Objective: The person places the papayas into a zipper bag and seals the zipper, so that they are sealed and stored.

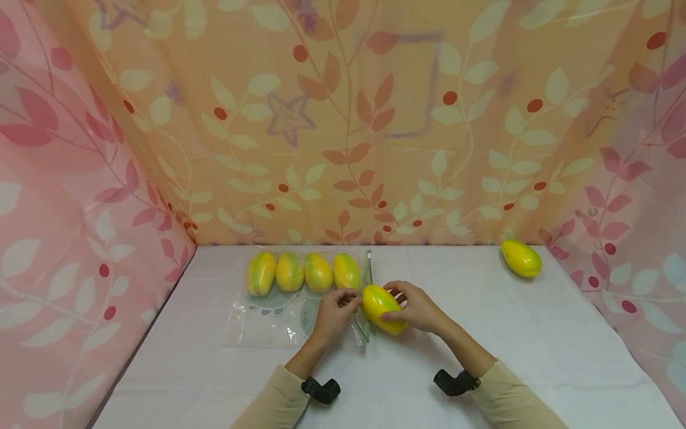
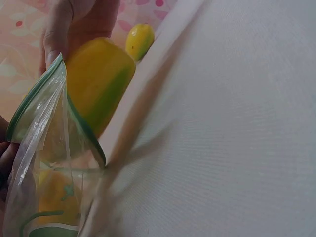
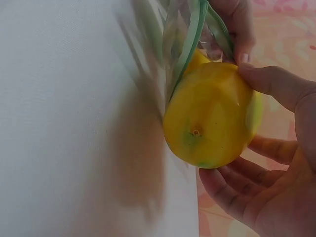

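My right hand (image 1: 420, 307) grips a glossy yellow-green papaya (image 1: 379, 307) by its side, thumb and fingers spread around it. In the right wrist view, the rounded end of this papaya (image 3: 212, 118) faces the camera, its other end at the mouth of a clear zip bag (image 3: 186, 61). My left hand (image 1: 334, 313) pinches the green-edged opening of that bag (image 1: 241, 330), which stands parted in the left wrist view. Several more papayas (image 1: 289, 272) lie in a row inside the bag, along its far side.
Another papaya (image 1: 521, 259) lies alone at the table's far right corner. A white cloth covers the table (image 1: 536, 333). Floral curtains (image 1: 343, 149) rise behind it and on both sides. A black wrist device (image 1: 321, 390) is on each arm.
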`<action>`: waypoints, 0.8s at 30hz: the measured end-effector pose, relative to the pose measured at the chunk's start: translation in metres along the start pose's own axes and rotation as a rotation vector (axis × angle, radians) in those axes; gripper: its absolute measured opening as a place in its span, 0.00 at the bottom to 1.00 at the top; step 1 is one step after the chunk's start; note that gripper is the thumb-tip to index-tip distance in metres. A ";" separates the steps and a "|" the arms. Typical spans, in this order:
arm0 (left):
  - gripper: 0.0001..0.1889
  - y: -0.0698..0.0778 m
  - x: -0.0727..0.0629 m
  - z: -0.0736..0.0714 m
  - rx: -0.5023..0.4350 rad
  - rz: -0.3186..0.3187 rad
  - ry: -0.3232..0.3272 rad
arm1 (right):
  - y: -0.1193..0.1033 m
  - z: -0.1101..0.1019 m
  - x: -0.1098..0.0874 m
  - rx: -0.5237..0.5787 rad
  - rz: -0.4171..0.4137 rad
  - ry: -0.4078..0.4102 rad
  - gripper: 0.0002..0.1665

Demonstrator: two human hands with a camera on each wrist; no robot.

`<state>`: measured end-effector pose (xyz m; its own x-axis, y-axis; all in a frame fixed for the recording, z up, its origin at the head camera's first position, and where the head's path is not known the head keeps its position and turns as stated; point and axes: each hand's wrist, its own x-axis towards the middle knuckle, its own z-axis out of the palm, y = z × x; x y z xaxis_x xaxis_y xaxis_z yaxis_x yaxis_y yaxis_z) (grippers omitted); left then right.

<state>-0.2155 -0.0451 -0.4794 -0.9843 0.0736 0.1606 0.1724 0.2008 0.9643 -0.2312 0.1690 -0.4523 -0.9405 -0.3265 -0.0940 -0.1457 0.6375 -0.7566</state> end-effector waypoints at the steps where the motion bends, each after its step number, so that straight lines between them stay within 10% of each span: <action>1: 0.10 0.000 0.000 0.000 0.003 -0.008 -0.001 | 0.000 0.001 0.000 0.000 0.002 -0.006 0.38; 13: 0.10 -0.001 0.004 0.001 0.022 -0.003 0.006 | -0.004 0.006 0.004 -0.024 -0.136 -0.190 0.34; 24: 0.10 0.001 0.004 0.001 -0.012 0.020 0.005 | 0.001 0.008 0.004 -0.028 -0.162 -0.197 0.38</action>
<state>-0.2188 -0.0434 -0.4782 -0.9807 0.0728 0.1813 0.1920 0.1875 0.9633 -0.2328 0.1626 -0.4588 -0.8270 -0.5534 -0.0992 -0.3003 0.5839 -0.7543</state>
